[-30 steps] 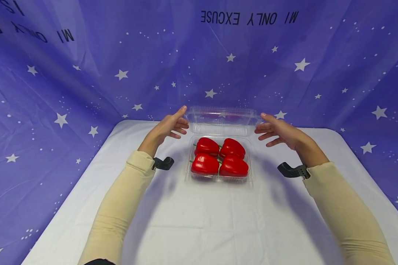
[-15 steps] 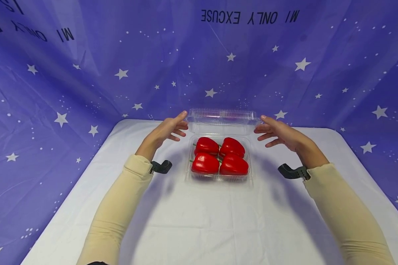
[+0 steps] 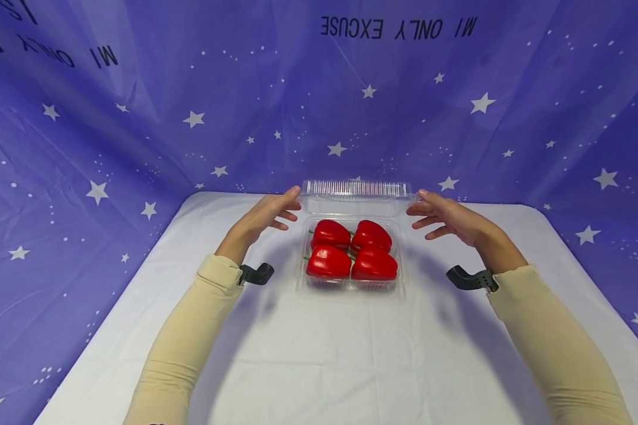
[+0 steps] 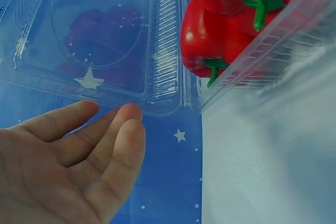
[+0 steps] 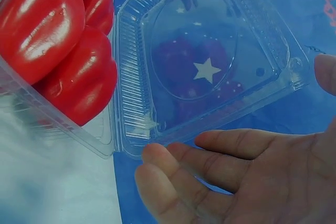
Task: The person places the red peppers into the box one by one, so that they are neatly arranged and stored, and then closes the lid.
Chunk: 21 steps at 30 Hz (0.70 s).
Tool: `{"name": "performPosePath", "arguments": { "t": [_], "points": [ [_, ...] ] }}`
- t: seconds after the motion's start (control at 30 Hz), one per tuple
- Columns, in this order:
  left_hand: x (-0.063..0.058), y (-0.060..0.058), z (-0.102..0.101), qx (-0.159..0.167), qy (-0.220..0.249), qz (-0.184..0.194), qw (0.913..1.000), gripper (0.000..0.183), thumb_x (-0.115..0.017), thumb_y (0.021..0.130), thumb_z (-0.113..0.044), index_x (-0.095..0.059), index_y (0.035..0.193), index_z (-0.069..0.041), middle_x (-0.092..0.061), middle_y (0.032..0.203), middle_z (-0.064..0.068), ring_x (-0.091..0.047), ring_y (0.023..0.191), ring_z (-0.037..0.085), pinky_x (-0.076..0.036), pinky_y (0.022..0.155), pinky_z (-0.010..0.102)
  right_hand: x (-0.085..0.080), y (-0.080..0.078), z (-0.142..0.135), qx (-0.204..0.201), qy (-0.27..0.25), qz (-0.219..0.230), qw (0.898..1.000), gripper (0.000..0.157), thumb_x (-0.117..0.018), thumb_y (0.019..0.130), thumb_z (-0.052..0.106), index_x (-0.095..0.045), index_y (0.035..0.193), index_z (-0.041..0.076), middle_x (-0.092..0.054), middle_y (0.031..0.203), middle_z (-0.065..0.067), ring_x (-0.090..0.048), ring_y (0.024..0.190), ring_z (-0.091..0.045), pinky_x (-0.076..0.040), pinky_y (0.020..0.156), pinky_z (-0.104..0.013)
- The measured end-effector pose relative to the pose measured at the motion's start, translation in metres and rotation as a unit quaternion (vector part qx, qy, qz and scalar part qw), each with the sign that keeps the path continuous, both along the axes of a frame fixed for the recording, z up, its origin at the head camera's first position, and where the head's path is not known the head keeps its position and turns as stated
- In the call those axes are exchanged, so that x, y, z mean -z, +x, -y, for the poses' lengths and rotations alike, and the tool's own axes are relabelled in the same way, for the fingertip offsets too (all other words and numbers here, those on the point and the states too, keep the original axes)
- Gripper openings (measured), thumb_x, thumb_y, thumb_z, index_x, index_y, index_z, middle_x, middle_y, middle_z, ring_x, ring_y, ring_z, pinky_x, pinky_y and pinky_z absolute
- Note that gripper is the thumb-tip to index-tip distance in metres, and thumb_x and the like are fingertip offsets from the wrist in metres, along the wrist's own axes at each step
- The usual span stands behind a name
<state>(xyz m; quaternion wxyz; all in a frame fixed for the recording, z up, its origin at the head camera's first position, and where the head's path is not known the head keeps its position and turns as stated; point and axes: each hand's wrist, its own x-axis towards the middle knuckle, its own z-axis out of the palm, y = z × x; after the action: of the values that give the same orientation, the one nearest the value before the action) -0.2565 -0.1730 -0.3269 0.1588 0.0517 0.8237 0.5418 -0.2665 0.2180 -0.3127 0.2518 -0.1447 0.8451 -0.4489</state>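
Several red bell peppers (image 3: 375,265) with green stems sit in the base of a clear plastic clamshell box (image 3: 324,285). Its hinged lid (image 3: 357,189) stands raised at the back. My left hand (image 3: 263,213) is at the lid's left side, its fingers extended and the thumb at the lid's edge. On the right side, my right hand (image 3: 449,218) mirrors it with fingers spread. In the wrist views, the fingertips of the left hand (image 4: 89,156) and right hand (image 5: 226,174) lie close along the lid's rim; the fingers do not curl round it.
The box rests on a white-covered table (image 3: 319,360). Just behind the lid hangs a purple-blue cloth (image 3: 276,94) with white stars. Black curved wrist mounts (image 3: 257,274) jut inward from both sleeves.
Both hands have sunk slightly, the left more. Between them the lid has tipped a little forward and down, so its ridged edge shows more plainly. The peppers and base have stayed put.
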Motion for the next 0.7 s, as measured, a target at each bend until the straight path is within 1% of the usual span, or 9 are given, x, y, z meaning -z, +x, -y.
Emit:
{"name": "performPosePath", "arguments": {
  "t": [0.13,0.23,0.43,0.57,0.63,0.7],
  "points": [
    [0.005,0.001,0.0,0.012,0.002,-0.008,0.9999,0.07,-0.041,0.101,-0.051,-0.04,0.15,-0.001,-0.046,0.151,0.022,-0.053,0.131,0.04,-0.048,0.106,0.055,0.005,0.001,-0.003,-0.002,-0.005,0.002,1.0,0.083,-0.018,0.1,0.064,-0.031,0.154,0.001,-0.031,0.16,-0.024,-0.045,0.136,-0.046,-0.055,0.096,-0.045],
    [0.008,0.002,-0.001,0.021,-0.002,-0.013,0.9997,0.067,-0.042,0.101,-0.049,-0.042,0.149,-0.002,-0.047,0.151,0.022,-0.054,0.13,0.039,-0.049,0.105,0.053,0.009,0.003,-0.005,-0.003,-0.007,0.007,1.0,0.081,-0.019,0.101,0.062,-0.029,0.155,0.002,-0.029,0.161,-0.023,-0.045,0.137,-0.046,-0.055,0.095,-0.042],
    [0.013,0.003,0.001,0.025,-0.001,-0.021,0.9995,0.066,-0.042,0.102,-0.048,-0.043,0.148,-0.001,-0.046,0.152,0.021,-0.052,0.133,0.039,-0.049,0.104,0.052,0.011,0.006,-0.007,-0.013,-0.02,0.006,1.0,0.079,-0.022,0.102,0.059,-0.022,0.157,0.003,-0.026,0.163,-0.021,-0.044,0.137,-0.046,-0.055,0.093,-0.035],
    [0.015,0.006,0.003,0.029,-0.006,-0.027,0.9992,0.067,-0.042,0.102,-0.049,-0.044,0.147,0.0,-0.045,0.152,0.021,-0.052,0.133,0.038,-0.049,0.104,0.052,0.01,0.007,-0.007,-0.023,-0.028,0.001,0.999,0.076,-0.022,0.103,0.056,-0.02,0.158,0.003,-0.024,0.164,-0.021,-0.044,0.137,-0.046,-0.055,0.093,-0.032],
    [0.017,0.008,0.004,0.029,-0.004,-0.028,0.9992,0.066,-0.042,0.102,-0.048,-0.043,0.148,0.0,-0.044,0.153,0.02,-0.052,0.132,0.037,-0.049,0.104,0.052,0.011,0.008,-0.006,-0.025,-0.03,-0.001,0.999,0.076,-0.023,0.104,0.055,-0.019,0.158,0.003,-0.024,0.164,-0.021,-0.047,0.136,-0.043,-0.055,0.093,-0.031],
    [0.018,0.011,0.005,0.029,-0.001,-0.031,0.9991,0.065,-0.043,0.102,-0.046,-0.043,0.148,0.0,-0.044,0.153,0.02,-0.052,0.132,0.038,-0.049,0.104,0.052,0.011,0.01,-0.006,-0.024,-0.032,-0.002,0.999,0.075,-0.024,0.104,0.054,-0.018,0.158,0.003,-0.023,0.164,-0.02,-0.053,0.132,-0.036,-0.055,0.093,-0.031]
  ]
}}
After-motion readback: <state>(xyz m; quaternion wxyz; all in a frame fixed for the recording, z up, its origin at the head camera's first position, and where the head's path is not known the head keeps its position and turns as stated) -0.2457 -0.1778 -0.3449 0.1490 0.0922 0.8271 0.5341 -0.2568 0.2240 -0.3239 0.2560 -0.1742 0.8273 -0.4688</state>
